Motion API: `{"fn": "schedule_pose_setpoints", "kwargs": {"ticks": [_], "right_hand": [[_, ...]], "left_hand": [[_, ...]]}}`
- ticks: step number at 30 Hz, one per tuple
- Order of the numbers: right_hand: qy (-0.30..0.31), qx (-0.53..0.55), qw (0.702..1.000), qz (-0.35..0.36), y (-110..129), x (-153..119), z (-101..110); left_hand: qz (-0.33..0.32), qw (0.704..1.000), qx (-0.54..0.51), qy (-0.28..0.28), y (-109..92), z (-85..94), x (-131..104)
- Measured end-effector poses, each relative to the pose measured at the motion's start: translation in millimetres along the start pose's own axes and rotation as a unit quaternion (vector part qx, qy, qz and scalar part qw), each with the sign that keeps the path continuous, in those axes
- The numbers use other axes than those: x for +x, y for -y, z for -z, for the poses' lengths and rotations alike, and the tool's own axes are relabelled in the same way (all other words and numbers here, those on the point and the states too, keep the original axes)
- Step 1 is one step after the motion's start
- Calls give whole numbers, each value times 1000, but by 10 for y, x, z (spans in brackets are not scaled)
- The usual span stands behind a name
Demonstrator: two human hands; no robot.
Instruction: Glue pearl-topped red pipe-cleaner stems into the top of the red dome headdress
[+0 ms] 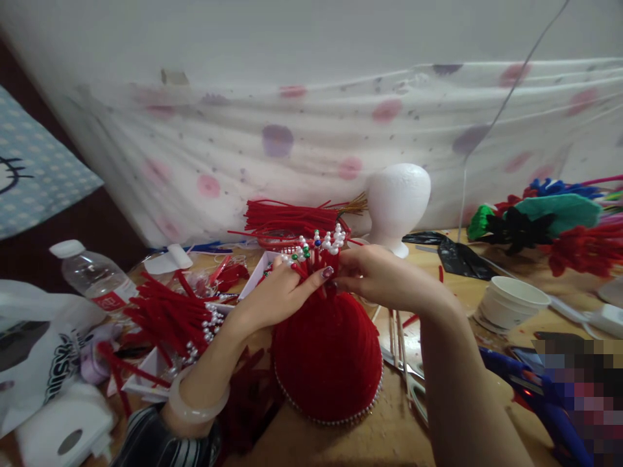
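A red fuzzy dome-shaped headdress (327, 363), edged at the bottom with a string of small pearls, stands on the table before me. White, green and blue beads (333, 240) rise from its narrow top. My left hand (277, 292) closes around the left side of that top, thumb pressed against it. On the other side, my right hand (377, 275) pinches the red top with curled fingers. The exact spot under the right fingertips is hidden. Bundles of red chenille stems (168, 311), some tipped with pearls, lie left of my left forearm.
A white foam head (398, 204) stands behind. To the right are a paper cup (513, 301), scissors (416, 383), a blue glue gun (540, 402) with a lit red light, and chenille flowers (525, 224). At left stands a plastic bottle (95, 275).
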State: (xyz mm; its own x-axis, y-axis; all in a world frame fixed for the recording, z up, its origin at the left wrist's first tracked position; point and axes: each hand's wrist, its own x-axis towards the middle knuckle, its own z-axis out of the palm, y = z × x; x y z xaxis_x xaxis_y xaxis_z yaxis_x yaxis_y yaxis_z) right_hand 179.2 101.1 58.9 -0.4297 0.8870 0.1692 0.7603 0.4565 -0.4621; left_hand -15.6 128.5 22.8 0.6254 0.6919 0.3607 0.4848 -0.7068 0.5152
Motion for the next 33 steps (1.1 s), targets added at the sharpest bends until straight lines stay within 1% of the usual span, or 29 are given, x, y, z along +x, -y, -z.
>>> {"fn": "schedule_pose_setpoints", "kwargs": {"ticks": [3, 5, 8, 12, 15, 17, 20, 23, 27, 33], "right_hand": [[5, -14, 1000, -3, -10, 2, 2], [8, -32, 999, -5, -20, 5, 1], [7, -48, 999, -4, -24, 3, 2], [-2, -57, 998, -5, -5, -11, 12], [-7, -30, 999, 10, 0, -22, 22], [-7, 7, 999, 30, -10, -28, 28], [-9, 39, 998, 55, -33, -36, 34], [-6, 41, 997, 63, -48, -37, 32], [-2, 60, 996, 60, -51, -28, 26], [1, 64, 995, 72, -38, -36, 37]], "left_hand": [[-2, 1000, -1, -5, 11, -11, 5], [-7, 1000, -5, -19, 24, -22, 17], [-5, 997, -17, -71, 21, -34, 36], [-3, 986, -63, -153, -22, -42, 39], [8, 981, -77, -175, -35, -23, 27], [27, 984, -79, -156, -28, 13, 20], [51, 990, -92, -98, -9, 81, 14], [32, 994, -76, -65, 7, 115, 12], [8, 997, -63, -51, 26, 99, 7], [4, 996, -64, -65, 59, 87, 3]]}}
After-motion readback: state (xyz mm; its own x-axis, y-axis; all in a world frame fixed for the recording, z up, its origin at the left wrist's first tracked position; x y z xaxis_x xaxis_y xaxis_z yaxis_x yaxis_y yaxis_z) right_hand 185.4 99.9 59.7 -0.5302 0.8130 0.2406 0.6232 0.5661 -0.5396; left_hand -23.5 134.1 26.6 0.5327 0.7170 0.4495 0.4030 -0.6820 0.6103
